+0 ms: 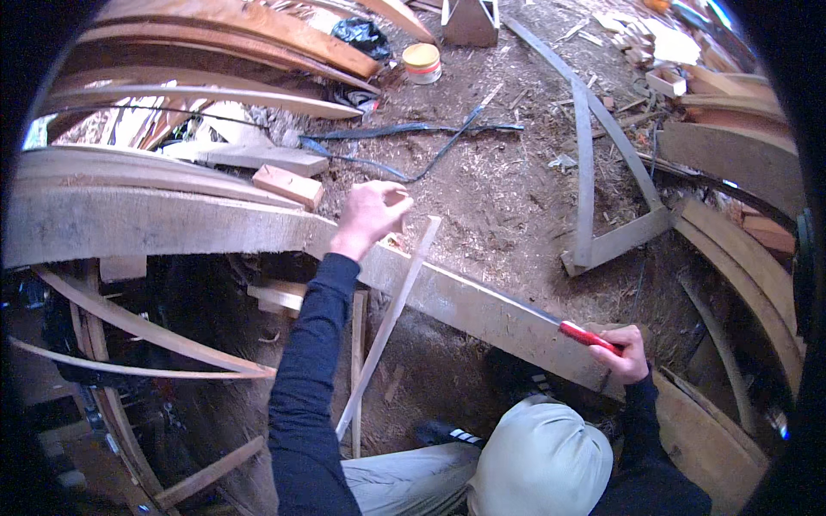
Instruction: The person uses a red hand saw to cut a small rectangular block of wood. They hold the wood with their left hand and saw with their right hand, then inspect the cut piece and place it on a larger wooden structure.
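My right hand (626, 353) is wrapped round the red handle of a long, thin-bladed hand tool (589, 337). Its dark, narrow blade runs leftward along the upper edge of a wide wooden beam (482, 311); whether it is a saw or a file is not clear. Above the same beam, further left, my left hand (374, 213) has its fingers curled and pressed together. Whatever they may hold is hidden, though something tan shows just below them. A thin wooden strip (387, 322) leans across the beam's near side, right of my left forearm.
Left of my left hand a small wood block (288, 185) lies on a plank. Curved timbers (740, 279) stand at the right, and stacked boards (224, 34) at the far left. A triangular wooden frame (585, 172), blue strap (439, 155) and yellow-lidded tub (422, 63) lie on the dirt floor.
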`<state>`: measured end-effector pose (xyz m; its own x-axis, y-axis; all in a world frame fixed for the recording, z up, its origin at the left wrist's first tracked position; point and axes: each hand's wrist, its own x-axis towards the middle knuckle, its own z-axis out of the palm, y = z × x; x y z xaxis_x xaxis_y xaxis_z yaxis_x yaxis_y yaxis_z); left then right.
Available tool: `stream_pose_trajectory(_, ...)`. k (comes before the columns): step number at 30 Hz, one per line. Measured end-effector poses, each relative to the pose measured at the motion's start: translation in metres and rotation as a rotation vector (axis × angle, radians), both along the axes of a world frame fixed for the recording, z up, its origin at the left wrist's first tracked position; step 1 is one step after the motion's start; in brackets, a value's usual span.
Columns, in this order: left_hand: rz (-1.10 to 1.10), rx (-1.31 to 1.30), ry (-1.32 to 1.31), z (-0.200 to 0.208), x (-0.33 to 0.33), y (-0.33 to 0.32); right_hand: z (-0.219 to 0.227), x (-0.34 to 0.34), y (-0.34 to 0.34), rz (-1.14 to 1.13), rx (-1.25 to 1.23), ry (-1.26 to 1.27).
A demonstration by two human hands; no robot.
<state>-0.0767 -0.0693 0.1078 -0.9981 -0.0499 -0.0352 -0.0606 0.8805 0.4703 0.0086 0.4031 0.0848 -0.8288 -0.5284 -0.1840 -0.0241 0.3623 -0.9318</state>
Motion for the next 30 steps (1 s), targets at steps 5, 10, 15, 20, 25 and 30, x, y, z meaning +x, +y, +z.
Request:
stream_pose_trajectory(5, 0.09, -0.101, -0.028, 0.033, 0.066, -0.031, -0.025, 0.005, 0.018, -0.197, -0.157, -0.305)
stream_pose_trajectory(10, 0.065, -0.094, -0.547, 0.004, 0.171, -0.048, -0.036, 0.007, -0.033, -0.227, -0.207, -0.286)
stream_pose_trajectory(15, 0.174, -0.319, -0.597, -0.041, 0.223, -0.059, -0.022, -0.01, -0.081, -0.071, -0.215, -0.017)
stream_pose_trajectory(20, 0.263, -0.202, -0.057, -0.031, 0.188, 0.017, -0.024, -0.012, -0.111, -0.19, -0.053, 0.263)
stream_pose_trajectory(25, 0.547, -0.239, -0.096, -0.069, 0.191, 0.083, -0.026, -0.005, -0.122, -0.314, -0.294, -0.002)
stream_pose_trajectory(30, 0.752, -0.347, -0.13, -0.121, 0.196, 0.067, -0.018, -0.002, -0.143, -0.307, -0.411, -0.192)
